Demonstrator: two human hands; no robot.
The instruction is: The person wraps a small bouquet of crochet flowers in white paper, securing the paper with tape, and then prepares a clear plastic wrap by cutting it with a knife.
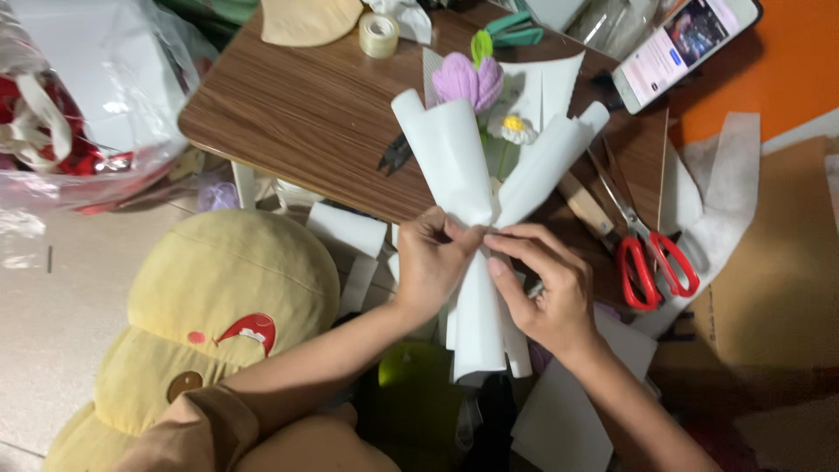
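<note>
Both hands pinched white-wrapped bouquet (pixel 476 188) waist at desk (pixel 306 114) front edge: left hand (pixel 433 262), right hand (pixel 546 293). Best kept gathered tight, even.

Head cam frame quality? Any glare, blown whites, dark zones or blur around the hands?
Head view: the white wrapping paper is nearly blown out, with few folds readable. The plastic bag at the top left shows glare. The bottom centre, below the left hand and right hand, falls into deep shadow. Both hands are sharp enough, as are the red-handled scissors; the frame edges look slightly soft.
</note>
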